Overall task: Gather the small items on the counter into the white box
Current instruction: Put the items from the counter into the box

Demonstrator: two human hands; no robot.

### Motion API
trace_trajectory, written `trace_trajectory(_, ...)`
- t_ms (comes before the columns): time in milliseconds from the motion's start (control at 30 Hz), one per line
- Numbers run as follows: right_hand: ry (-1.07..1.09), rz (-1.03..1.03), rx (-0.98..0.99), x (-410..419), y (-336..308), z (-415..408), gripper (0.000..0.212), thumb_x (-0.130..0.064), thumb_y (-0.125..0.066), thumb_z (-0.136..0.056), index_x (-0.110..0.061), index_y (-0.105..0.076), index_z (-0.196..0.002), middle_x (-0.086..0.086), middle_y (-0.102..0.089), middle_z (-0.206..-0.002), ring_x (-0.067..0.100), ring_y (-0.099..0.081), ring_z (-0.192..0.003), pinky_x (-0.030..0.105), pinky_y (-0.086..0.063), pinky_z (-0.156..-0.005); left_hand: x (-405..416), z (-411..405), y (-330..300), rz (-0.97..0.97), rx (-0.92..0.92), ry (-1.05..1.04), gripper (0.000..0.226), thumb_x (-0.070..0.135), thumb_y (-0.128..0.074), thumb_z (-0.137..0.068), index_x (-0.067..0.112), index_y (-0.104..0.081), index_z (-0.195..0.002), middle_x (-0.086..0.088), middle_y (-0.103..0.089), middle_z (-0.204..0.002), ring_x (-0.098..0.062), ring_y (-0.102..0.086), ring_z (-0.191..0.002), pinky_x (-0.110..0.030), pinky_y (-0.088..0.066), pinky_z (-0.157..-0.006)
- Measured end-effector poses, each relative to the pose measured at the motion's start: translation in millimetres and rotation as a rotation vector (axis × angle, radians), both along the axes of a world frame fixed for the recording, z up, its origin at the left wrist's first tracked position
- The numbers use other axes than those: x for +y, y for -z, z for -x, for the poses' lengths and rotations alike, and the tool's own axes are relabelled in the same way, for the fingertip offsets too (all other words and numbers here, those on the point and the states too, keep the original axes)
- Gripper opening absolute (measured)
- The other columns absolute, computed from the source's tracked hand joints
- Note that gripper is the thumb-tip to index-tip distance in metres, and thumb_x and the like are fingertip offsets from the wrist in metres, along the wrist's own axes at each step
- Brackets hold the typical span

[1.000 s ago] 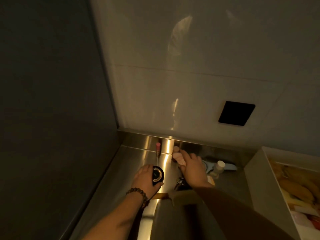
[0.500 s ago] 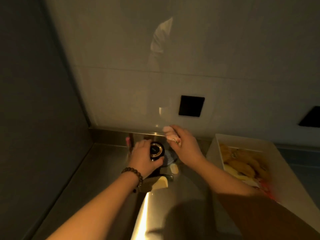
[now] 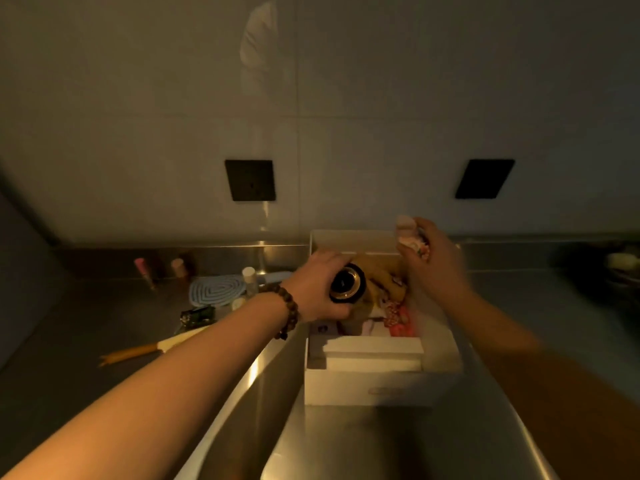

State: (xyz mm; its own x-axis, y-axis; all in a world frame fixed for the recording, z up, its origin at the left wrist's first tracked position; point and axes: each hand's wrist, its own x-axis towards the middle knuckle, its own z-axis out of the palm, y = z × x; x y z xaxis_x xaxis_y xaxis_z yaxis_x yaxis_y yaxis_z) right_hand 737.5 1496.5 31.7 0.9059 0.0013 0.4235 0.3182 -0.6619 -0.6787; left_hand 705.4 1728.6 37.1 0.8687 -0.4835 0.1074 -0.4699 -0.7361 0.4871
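The white box (image 3: 370, 389) sits on the steel counter, holding yellow, pink and white items. My left hand (image 3: 317, 289) grips a round black jar with a gold ring (image 3: 347, 283) over the box's left side. My right hand (image 3: 433, 258) holds a small pink bottle with a flowered label (image 3: 408, 233) above the box's far right corner. On the counter to the left lie a blue ridged pad (image 3: 216, 291), a small white-capped bottle (image 3: 250, 279), two pinkish tubes (image 3: 143, 270) near the wall, a dark clip-like item (image 3: 197, 316) and a yellow-handled tool (image 3: 152, 348).
The counter (image 3: 86, 334) meets a dark side wall on the left. Two black wall plates (image 3: 250, 180) sit on the tiled wall behind. A steel sink basin (image 3: 363, 445) opens below the box. Dim items lie at the far right (image 3: 623, 261).
Both hands have carried their items to the right, from the counter's left corner to above the white box. The view has followed them right.
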Motion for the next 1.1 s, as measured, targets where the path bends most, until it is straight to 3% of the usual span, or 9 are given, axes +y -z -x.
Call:
trace_trajectory(167, -0.062, -0.016, 0.055, -17, 15, 9, 0.046, -0.024, -0.065, -0.088, -0.023, -0.05, -0.132, 0.001, -0.061, -0.124, 0.013, -0.056, -0.109, 0.026, -0.043, -0.087, -36, -2, 31, -0.332, 0.13, 0.179, 0.075, 0.04, -0.076, -0.07, 0.024, -0.041, -0.134, 0.004, -0.036, -0.138, -0.016, -0.039, -0.123, -0.023, -0.036, -0.094)
trace_trajectory(367, -0.143, -0.008, 0.051, -16, 20, 5, 0.047, -0.026, -0.065, -0.088, -0.024, -0.051, -0.132, 0.001, -0.061, -0.12, 0.013, -0.057, -0.108, 0.029, -0.046, -0.088, -60, -13, 56, -0.51, 0.108, 0.248, 0.078, 0.037, -0.074, -0.074, 0.026, -0.035, -0.14, -0.002, -0.039, -0.137, -0.024, -0.042, -0.121, -0.036, -0.043, -0.096)
trace_trajectory(467, -0.143, -0.044, 0.04, -16, 25, 3, 0.045, -0.024, -0.065, -0.087, -0.027, -0.05, -0.13, -0.001, -0.062, -0.119, 0.013, -0.058, -0.107, 0.028, -0.048, -0.088, -83, -18, 66, -0.499, 0.056, 0.314, 0.077, 0.034, -0.074, -0.074, 0.02, -0.038, -0.14, -0.006, -0.044, -0.137, -0.025, -0.041, -0.123, -0.036, -0.037, -0.101)
trace_trajectory(600, -0.139, -0.084, 0.042, -21, 31, 2, 0.043, -0.029, -0.064, -0.088, -0.039, -0.049, -0.128, -0.009, -0.061, -0.116, 0.004, -0.057, -0.104, 0.011, -0.042, -0.081, -109, -24, 80, -0.4, 0.024, 0.286, 0.073, 0.029, -0.075, -0.074, 0.016, -0.041, -0.137, -0.006, -0.048, -0.137, -0.024, -0.045, -0.123, -0.035, -0.036, -0.103)
trace_trajectory(700, -0.121, -0.085, 0.047, -25, 31, 2, 0.046, -0.035, -0.064, -0.087, -0.036, -0.048, -0.13, -0.007, -0.061, -0.118, 0.005, -0.057, -0.105, 0.02, -0.044, -0.085, -116, -30, 92, -0.4, 0.102, 0.273, 0.074, 0.031, -0.074, -0.077, 0.019, -0.037, -0.14, -0.005, -0.046, -0.14, -0.025, -0.045, -0.125, -0.037, -0.038, -0.104)
trace_trajectory(800, -0.138, -0.115, 0.049, -28, 29, 4, 0.044, -0.034, -0.064, -0.087, -0.037, -0.048, -0.128, -0.01, -0.061, -0.117, 0.002, -0.057, -0.105, 0.02, -0.046, -0.086, -114, -34, 95, -0.384, 0.156, 0.272, 0.079, 0.033, -0.072, -0.079, 0.019, -0.03, -0.145, -0.003, -0.037, -0.148, -0.023, -0.036, -0.133, -0.033, -0.028, -0.109)
trace_trajectory(867, -0.149, -0.134, 0.055, -29, 28, 5, 0.044, -0.032, -0.065, -0.088, -0.039, -0.048, -0.128, -0.012, -0.061, -0.116, 0.0, -0.057, -0.104, 0.017, -0.045, -0.085, -111, -31, 89, -0.34, 0.147, 0.275, 0.08, 0.036, -0.072, -0.078, 0.018, -0.032, -0.144, -0.003, -0.038, -0.147, -0.022, -0.036, -0.133, -0.032, -0.027, -0.11)
trace_trajectory(1000, -0.147, -0.127, 0.068, -27, 25, 6, 0.044, -0.03, -0.065, -0.088, -0.037, -0.049, -0.128, -0.013, -0.061, -0.116, -0.002, -0.057, -0.104, 0.01, -0.042, -0.084, -93, -23, 54, -0.145, 0.134, 0.21, 0.062, 0.034, -0.073, -0.077, 0.021, -0.045, -0.131, -0.001, -0.053, -0.13, -0.021, -0.051, -0.116, -0.038, -0.042, -0.098)
trace_trajectory(1100, -0.181, -0.099, 0.077, -18, 21, 8, 0.041, -0.034, -0.063, -0.087, -0.041, -0.049, -0.124, -0.018, -0.06, -0.109, -0.011, -0.056, -0.097, 0.005, -0.041, -0.077, -53, -19, 27, -0.147, 0.001, 0.107, 0.064, 0.035, -0.065, -0.083, 0.021, -0.039, -0.139, -0.002, -0.044, -0.141, -0.02, -0.041, -0.127, -0.031, -0.033, -0.108)
